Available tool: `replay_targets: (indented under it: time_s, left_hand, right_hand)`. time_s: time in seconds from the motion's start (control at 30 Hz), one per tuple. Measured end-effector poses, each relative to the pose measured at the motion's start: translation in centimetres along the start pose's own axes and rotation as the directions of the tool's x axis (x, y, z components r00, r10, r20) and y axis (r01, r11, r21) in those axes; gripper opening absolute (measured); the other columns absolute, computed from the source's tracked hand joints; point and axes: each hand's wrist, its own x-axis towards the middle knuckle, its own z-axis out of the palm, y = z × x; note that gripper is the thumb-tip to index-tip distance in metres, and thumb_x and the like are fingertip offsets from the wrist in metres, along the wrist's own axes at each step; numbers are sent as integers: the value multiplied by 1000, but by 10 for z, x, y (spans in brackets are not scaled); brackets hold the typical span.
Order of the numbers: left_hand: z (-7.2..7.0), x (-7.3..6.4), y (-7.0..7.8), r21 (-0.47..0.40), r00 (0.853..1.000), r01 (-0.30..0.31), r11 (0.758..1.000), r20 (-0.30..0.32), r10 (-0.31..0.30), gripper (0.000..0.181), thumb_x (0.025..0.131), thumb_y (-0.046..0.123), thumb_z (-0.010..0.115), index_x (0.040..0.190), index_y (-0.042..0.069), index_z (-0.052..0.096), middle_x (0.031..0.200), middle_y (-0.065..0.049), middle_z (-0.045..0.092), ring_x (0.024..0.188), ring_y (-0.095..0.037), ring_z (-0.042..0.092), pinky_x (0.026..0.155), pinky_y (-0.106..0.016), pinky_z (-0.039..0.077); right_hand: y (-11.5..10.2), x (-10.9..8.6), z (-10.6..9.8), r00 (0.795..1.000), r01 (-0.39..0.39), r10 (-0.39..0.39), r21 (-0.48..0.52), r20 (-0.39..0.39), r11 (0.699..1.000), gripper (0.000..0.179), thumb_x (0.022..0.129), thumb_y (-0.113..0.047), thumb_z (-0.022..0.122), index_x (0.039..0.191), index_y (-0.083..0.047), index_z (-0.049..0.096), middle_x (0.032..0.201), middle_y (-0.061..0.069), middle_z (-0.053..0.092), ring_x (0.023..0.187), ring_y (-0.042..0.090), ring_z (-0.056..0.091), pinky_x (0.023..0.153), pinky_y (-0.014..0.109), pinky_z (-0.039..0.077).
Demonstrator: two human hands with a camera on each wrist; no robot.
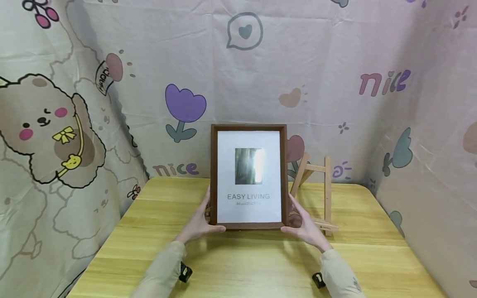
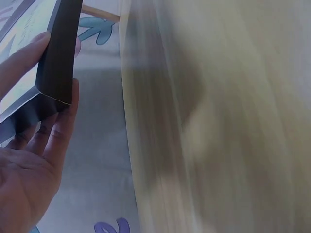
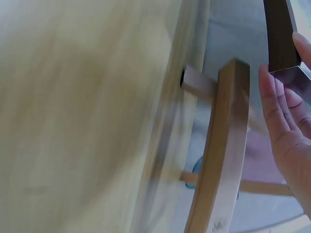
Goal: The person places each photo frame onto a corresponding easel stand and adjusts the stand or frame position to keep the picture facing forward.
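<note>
A brown picture frame (image 1: 249,227) stands upright between my two hands, its white insert reading "EASY LIVING" facing me. At its lower left corner my left hand (image 1: 199,225) grips it, thumb on the front and fingers round the side and behind. My right hand (image 1: 305,227) grips the lower right corner the same way. Both wrist views show the frame's corner raised off the table, with fingers beneath and behind it. A small wooden easel (image 1: 328,194) stands on the table just right of the frame, partly hidden by it and by my right hand.
The wooden table (image 1: 149,231) carries the easel and reaches back to a patterned cloth (image 1: 261,74) that hangs behind and at both sides. A black wrist device (image 1: 185,272) shows beside the left sleeve, another (image 1: 318,280) by the right.
</note>
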Motion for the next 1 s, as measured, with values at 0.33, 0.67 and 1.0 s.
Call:
replay_targets:
  time_s: [0.33, 0.67, 1.0]
  left_hand:
    - [25, 28, 16, -35, 999, -34, 999, 36, 35, 146, 64, 23, 96, 162, 29, -12, 171, -10, -2, 145, -50, 36, 113, -63, 40]
    - [50, 53, 28, -16, 993, -88, 996, 74, 89, 145, 67, 27, 95, 161, 26, -14, 171, -2, -7, 151, -42, 29, 120, -61, 32]
    - [72, 69, 40, -41, 985, -147, 988, 88, 150, 145, 69, 22, 94, 161, 24, -18, 171, -6, -7, 155, -40, 18, 123, -58, 27]
  right_hand:
    - [6, -16, -31, 996, 0, -3, -35, -85, 999, 110, 79, -6, 84, 163, -17, 14, 120, 23, 56, 98, 8, 64, 90, 21, 58]
    - [15, -32, -54, 986, 48, -45, 17, -158, 999, 101, 82, 7, 77, 162, -9, 16, 119, 1, 56, 98, -1, 62, 85, 11, 55]
    - [19, -43, -72, 973, -21, 35, 62, -230, 998, 98, 84, 7, 74, 162, -9, 17, 151, 32, 38, 114, -20, 49, 93, 1, 45]
